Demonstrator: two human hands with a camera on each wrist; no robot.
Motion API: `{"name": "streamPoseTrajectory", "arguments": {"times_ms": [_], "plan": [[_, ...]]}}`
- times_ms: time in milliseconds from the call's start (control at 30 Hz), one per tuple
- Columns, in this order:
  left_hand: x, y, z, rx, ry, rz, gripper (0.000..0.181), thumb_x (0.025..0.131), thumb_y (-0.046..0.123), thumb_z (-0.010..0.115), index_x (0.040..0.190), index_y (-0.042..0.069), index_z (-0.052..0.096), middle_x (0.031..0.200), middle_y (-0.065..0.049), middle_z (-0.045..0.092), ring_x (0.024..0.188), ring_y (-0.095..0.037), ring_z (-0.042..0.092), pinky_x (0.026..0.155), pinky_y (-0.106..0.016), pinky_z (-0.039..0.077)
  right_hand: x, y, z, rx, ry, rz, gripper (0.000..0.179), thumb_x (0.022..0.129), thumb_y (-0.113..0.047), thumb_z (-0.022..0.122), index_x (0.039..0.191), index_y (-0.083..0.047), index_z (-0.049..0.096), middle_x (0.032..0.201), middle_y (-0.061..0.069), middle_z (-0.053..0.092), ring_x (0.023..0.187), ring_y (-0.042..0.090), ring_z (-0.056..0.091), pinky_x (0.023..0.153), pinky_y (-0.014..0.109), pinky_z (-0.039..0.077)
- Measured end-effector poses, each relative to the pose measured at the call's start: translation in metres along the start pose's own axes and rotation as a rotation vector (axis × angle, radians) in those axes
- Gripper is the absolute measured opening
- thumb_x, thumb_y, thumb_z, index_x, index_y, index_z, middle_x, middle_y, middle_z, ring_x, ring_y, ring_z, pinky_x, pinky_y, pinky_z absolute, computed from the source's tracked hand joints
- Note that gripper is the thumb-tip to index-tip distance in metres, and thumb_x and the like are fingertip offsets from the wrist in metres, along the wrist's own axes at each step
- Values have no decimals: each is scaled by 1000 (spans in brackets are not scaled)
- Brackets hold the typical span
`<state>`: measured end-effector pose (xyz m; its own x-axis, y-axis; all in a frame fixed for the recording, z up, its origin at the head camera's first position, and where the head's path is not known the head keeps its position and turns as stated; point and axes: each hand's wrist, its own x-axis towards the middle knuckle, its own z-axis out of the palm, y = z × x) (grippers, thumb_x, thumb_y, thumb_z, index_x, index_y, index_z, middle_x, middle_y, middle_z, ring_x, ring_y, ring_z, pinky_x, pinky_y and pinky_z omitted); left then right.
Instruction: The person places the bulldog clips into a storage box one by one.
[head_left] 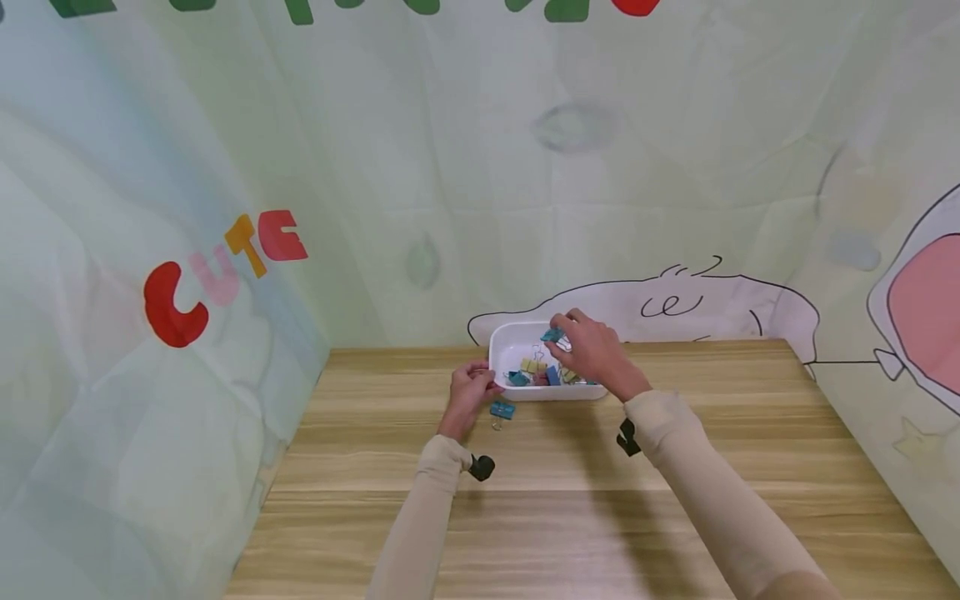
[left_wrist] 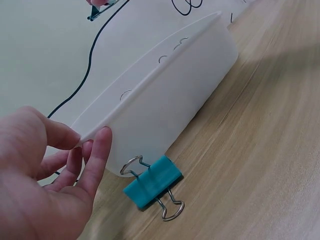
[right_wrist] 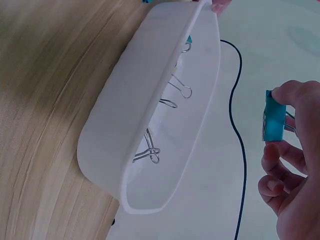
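Observation:
A white plastic tray (head_left: 551,393) stands at the back of the table, with several binder clips (head_left: 534,367) in teal, yellow, blue and reddish colours inside. My left hand (head_left: 469,393) pinches the tray's left rim between thumb and fingers, as the left wrist view (left_wrist: 50,175) shows close up. Above the tray my right hand (head_left: 597,354) pinches a teal binder clip (right_wrist: 274,117) between thumb and fingertips. Another teal binder clip (left_wrist: 154,182) lies on the table just in front of the tray's left corner, near my left hand and apart from it.
The wood-grain table (head_left: 555,517) reaches back to a printed cloth backdrop (head_left: 420,167), which rises right behind the tray. More cloth hangs on the left and right sides. A dark wrist mount (head_left: 482,467) is on the left sleeve, another (head_left: 628,437) by the right.

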<state>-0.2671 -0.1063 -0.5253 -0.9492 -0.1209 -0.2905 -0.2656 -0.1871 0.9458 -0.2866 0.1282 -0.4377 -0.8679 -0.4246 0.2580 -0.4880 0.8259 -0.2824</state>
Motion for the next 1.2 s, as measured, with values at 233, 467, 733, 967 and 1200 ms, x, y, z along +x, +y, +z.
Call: {"name": "streamPoseTrajectory", "arguments": {"times_ms": [233,467,733,967,1200], "plan": [[0,0,-1,-3,-2,10,34,102,-3,58,134,-12,53,122,-29,57,99,-31,65,79,-26,64,3,2,0,2,5,-1,36,99,-34,70,126,-10,64,120,15,64,78,29,64,68,43,64],[-1,-1,-1,15,-6,-5,34,103,0,58,135,-10,54,124,-29,57,97,-29,65,82,-28,64,4,3,-4,-3,33,75,49,100,-38,70,139,-11,59,134,20,59,79,33,66,66,46,64],[0,-1,-1,8,-6,-4,35,103,-1,58,136,-11,53,128,-31,55,100,-30,66,88,-32,63,2,4,-6,-2,26,122,63,99,-46,68,151,-14,51,148,22,50,83,37,68,69,47,65],[2,-1,-1,13,3,-7,34,103,-1,58,135,-10,53,127,-30,56,99,-30,65,86,-31,64,-2,8,-5,14,43,134,61,100,-45,68,149,-12,53,145,23,51,84,36,67,65,45,63],[2,-2,-1,11,5,3,34,102,-2,58,135,-10,53,123,-25,58,100,-30,65,84,-29,64,-8,17,-4,50,41,193,58,102,-44,65,147,-9,53,138,23,53,93,39,66,68,52,63]]}}
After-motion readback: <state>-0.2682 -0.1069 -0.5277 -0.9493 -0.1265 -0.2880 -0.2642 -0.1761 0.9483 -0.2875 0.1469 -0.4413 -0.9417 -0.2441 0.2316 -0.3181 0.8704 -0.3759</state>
